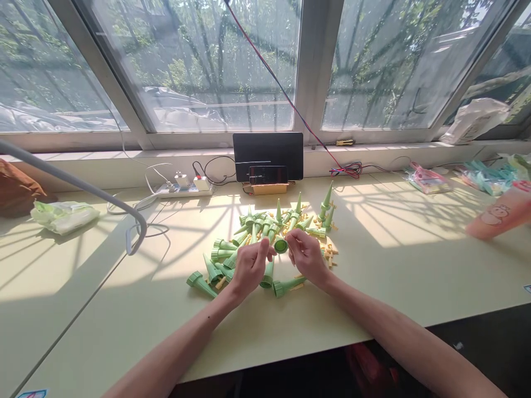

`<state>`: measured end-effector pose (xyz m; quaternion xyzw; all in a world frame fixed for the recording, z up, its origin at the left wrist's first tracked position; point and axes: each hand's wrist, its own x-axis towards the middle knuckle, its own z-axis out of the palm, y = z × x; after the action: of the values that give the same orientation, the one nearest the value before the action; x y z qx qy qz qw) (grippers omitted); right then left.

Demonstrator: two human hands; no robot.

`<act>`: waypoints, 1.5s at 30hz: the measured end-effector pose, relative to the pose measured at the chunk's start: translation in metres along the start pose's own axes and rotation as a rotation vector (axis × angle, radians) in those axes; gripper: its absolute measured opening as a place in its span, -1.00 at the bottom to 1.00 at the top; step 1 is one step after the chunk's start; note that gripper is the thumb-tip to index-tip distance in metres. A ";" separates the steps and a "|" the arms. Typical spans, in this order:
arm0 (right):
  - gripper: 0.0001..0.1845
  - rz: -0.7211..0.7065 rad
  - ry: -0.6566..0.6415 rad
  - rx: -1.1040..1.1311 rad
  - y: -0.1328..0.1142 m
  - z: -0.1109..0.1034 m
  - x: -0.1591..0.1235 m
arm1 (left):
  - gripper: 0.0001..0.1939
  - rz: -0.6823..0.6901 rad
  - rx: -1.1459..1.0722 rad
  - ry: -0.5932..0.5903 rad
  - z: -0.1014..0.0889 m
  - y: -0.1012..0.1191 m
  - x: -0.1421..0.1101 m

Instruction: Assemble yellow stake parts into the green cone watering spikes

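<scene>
Between both hands [251, 266] [306, 255] shows a round-mouthed green piece [281, 246].

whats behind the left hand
Behind the left hand, green cones lie heaped on the table, some pointing upward. Parts directly covered by the hand cannot be seen.

A dark flat screen [269, 148] stands by the window ledge [384, 152] with a phone [274, 175] in front, left of which a white power strip [188, 192] holds adapters [201, 183]. A curved grey bar [95, 190] reaches over the tabletop [394, 282] near a pale green packet [64, 216]. On the right are a pink cup [504, 213] and plastic-wrapped packs [489, 176], while a red-and-dark cable [269, 69] hangs before the window [199, 61].
</scene>
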<state>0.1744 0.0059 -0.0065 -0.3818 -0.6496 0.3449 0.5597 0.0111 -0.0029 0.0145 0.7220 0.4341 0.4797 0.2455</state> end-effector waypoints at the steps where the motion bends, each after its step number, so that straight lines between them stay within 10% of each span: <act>1: -0.70 -0.004 -0.014 -0.002 0.000 0.000 0.000 | -0.34 -0.013 -0.017 -0.018 0.000 0.000 0.000; 19: -0.65 0.032 -0.026 0.039 0.002 0.003 -0.002 | -0.44 -0.010 -0.052 -0.199 -0.002 -0.004 0.001; 45: -0.69 0.072 -0.031 0.087 -0.003 0.002 0.001 | -0.76 0.271 0.193 -0.122 0.001 -0.019 0.002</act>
<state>0.1721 0.0051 -0.0034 -0.3749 -0.6282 0.3988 0.5530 0.0048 0.0085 -0.0001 0.8219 0.3612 0.4197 0.1338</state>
